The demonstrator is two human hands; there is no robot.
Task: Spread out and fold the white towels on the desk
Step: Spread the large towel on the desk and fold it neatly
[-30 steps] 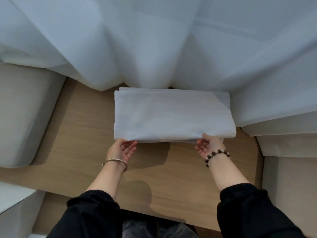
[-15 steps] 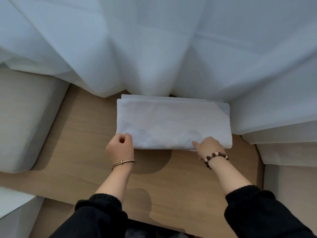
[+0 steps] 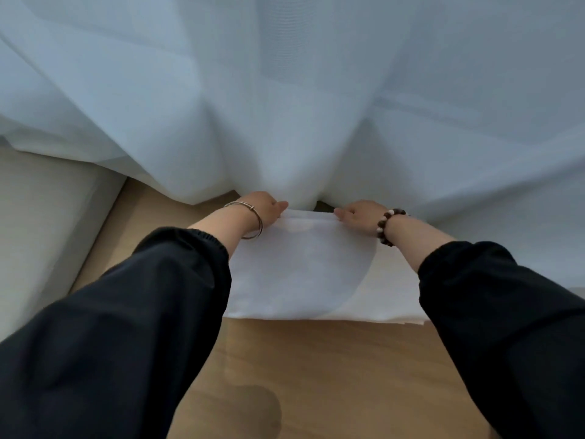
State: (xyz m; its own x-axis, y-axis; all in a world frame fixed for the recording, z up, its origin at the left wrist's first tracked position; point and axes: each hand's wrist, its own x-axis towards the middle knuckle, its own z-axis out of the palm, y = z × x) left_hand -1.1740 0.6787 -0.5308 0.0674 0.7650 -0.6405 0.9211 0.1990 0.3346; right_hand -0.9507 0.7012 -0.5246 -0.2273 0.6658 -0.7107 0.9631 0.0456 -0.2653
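Working on a white towel (image 3: 304,274), folded into a layered rectangle and lying flat on the wooden tabletop (image 3: 332,375), with its far edge right against the hem of a sheer curtain (image 3: 285,106). Reaching across it with both arms in black sleeves. Holding the far edge with the left hand (image 3: 266,208) toward the left end and the right hand (image 3: 359,213) toward the right end. Has the fingers (image 3: 281,205) closed onto that edge from above, most of them hidden behind the backs of the hands, so cannot tell how many layers sit in each pinch. Wearing a metal bangle (image 3: 250,223) on the left wrist and a bead bracelet (image 3: 387,224) on the right.

Looks thin, soft and light, with no stiffness to speak of. Likely to sag between two holds and to slide easily over the smooth wood. Shows several loose plies at the near right corner, so probably fans apart if lifted by the top layer alone. Better to pinch through every layer at two points along one edge, keep the hands level and well apart, and carry the edge over low. Worth minding the curtain as well: same pale colour, touching the towel, easy to gather into the grasp by mistake. Needs no real force, only a light pinch and then a flat palm to set the crease.
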